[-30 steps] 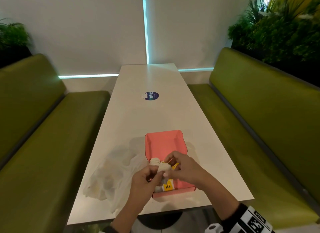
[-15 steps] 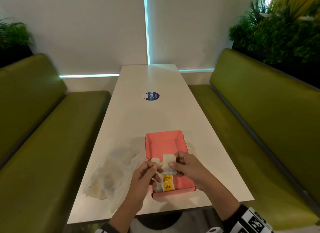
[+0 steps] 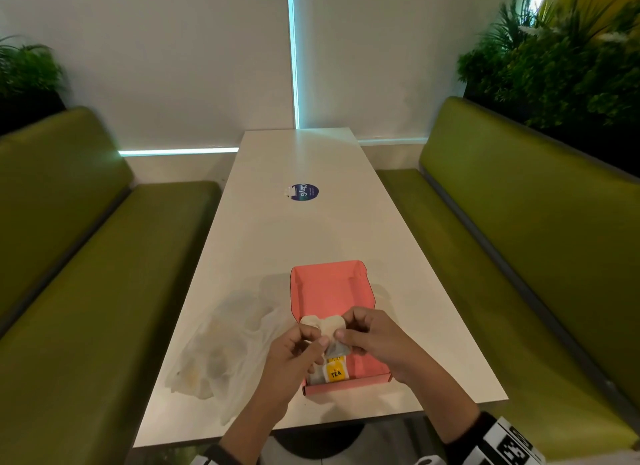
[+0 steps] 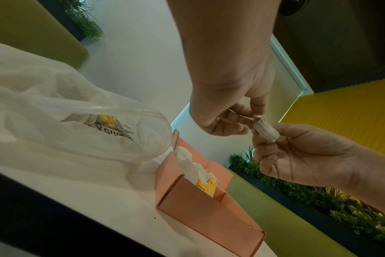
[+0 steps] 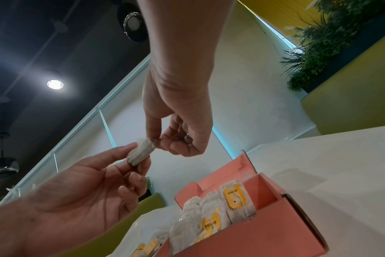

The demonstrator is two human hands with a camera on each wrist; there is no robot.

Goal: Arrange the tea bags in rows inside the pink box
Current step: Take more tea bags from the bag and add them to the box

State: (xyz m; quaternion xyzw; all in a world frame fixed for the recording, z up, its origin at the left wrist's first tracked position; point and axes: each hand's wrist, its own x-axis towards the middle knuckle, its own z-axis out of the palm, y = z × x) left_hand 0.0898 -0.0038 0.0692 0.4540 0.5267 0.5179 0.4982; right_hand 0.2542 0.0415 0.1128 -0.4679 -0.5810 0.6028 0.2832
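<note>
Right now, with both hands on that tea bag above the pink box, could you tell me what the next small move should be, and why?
Probably lower the tea bag into the pink box beside the bags already standing in a row. Both the left hand and right hand pinch it just above the box, whose far half looks bare.

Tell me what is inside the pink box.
The pink box holds tea bags with yellow tags, packed at its near end; the far end shows bare pink floor. Both hands cover the middle, so an exact count is hidden.
</note>
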